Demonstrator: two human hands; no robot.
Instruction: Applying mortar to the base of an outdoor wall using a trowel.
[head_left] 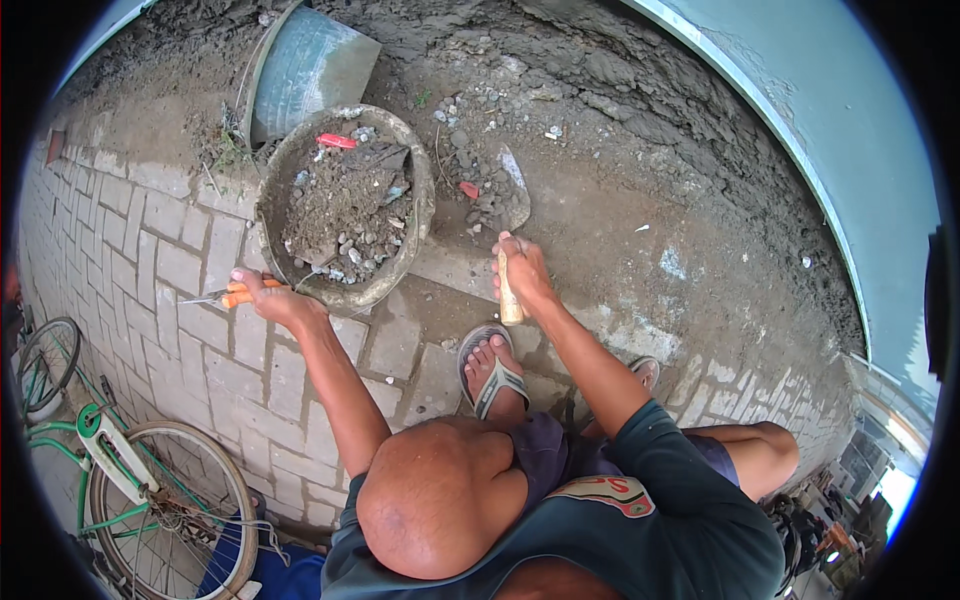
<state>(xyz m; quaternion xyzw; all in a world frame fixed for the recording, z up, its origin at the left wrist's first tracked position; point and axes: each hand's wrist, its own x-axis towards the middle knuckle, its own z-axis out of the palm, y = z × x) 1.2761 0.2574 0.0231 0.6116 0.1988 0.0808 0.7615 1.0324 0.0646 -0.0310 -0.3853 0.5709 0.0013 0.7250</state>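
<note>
One trowel runs near to far, your right hand wrapping its handle, blade at the rubble — tub just left; your left hand's fingers clasp an orange-handled tool.

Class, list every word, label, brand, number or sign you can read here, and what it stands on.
Shirt: a cream panel bears red lettering, seen only partly; I won't copy it out.
Trowel, orange-handled tool: no lettering visible.
Bicycle: no lettering readable at this size.
</note>
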